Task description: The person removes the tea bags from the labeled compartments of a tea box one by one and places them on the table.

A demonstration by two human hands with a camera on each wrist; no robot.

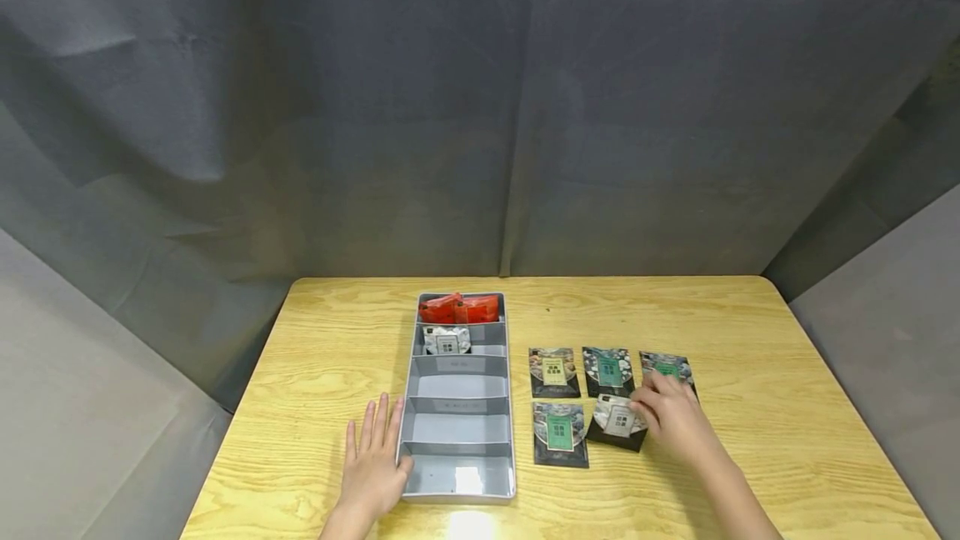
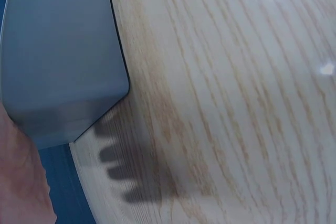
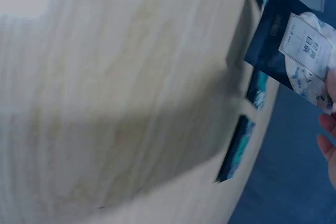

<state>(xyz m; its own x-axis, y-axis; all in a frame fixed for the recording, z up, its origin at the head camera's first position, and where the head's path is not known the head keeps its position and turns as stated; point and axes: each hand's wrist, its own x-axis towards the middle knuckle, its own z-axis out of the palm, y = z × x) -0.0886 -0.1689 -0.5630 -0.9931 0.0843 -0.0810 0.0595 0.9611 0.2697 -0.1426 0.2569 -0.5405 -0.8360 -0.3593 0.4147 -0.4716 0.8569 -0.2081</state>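
Observation:
My right hand [image 1: 672, 415] pinches the edge of a black sachet with a white patterned top and a pale label [image 1: 619, 422]. In the right wrist view the sachet [image 3: 307, 48] is held up above the table, its label facing the camera. My left hand [image 1: 375, 465] has its fingers spread and lies against the left side of a long grey divided tray [image 1: 459, 430]. The left wrist view shows the tray's outer wall [image 2: 63, 40] and part of the hand [image 2: 21, 177]. Red packets [image 1: 477, 309] fill the tray's far compartment; a white packet [image 1: 447, 342] lies in the one before it.
Right of the tray lie a yellow-labelled sachet [image 1: 554, 372] and green-labelled sachets [image 1: 609, 371], [image 1: 560, 434]. Another green-labelled sachet [image 1: 666, 365] is partly covered by my right hand. A dark grey curtain [image 1: 405, 148] hangs behind the wooden table [image 1: 330, 340].

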